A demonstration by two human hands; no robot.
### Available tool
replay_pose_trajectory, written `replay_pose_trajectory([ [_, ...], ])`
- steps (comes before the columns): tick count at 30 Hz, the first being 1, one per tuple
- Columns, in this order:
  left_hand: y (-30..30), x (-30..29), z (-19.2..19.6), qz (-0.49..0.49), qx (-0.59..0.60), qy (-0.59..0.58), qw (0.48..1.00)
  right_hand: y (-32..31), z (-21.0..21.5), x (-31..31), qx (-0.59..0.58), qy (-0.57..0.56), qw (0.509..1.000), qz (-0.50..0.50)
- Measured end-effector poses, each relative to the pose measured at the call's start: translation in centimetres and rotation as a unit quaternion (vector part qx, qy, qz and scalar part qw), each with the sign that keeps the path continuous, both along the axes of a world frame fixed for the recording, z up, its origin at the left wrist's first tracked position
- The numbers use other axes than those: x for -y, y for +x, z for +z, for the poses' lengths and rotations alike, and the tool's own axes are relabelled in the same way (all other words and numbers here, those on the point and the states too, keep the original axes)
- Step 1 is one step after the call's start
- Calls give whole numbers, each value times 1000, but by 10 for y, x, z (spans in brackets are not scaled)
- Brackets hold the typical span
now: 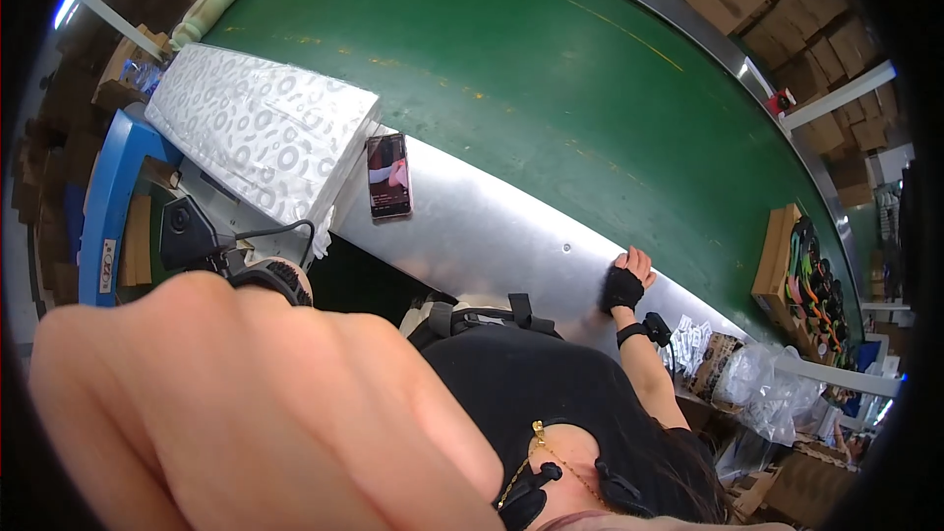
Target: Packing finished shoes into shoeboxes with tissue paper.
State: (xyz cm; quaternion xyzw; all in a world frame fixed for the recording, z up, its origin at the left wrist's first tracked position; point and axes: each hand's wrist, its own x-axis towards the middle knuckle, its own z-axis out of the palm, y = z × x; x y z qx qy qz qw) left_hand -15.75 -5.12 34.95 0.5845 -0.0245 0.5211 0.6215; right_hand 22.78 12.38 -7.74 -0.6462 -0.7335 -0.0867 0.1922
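Note:
My left hand is raised very close to the camera and fills the lower left. Its fingers are bent and pressed together; the tips, and anything in them, are out of view. A wrist strap with a black camera shows behind it. My right hand, in a black fingerless glove, rests on the bare metal ledge by the green belt, fingers stretched out and holding nothing. On the ledge lies a smartphone with its screen lit, beside a stack covered in white-and-grey patterned wrapping.
The wide green conveyor belt runs beyond the ledge. A blue machine frame stands at left. To the right are an open carton of colourful items and clear plastic bags. Cardboard boxes are stacked behind the belt.

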Motion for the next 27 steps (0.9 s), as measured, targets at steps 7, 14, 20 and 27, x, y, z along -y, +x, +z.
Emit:
replay_pose_trajectory([
  [7,3,2,15,-2,3,-5,1000,0,-2,-2,-11,-8,1000,-4],
  [14,18,12,26,29,0,-16,999,0,2,2,-3,-16,1000,-10],
  [20,29,17,28,40,0,-31,999,0,0,0,-13,-3,1000,-2],
  [27,22,85,3,-59,127,28,990,-2,4,-3,-16,-39,999,-12],
])
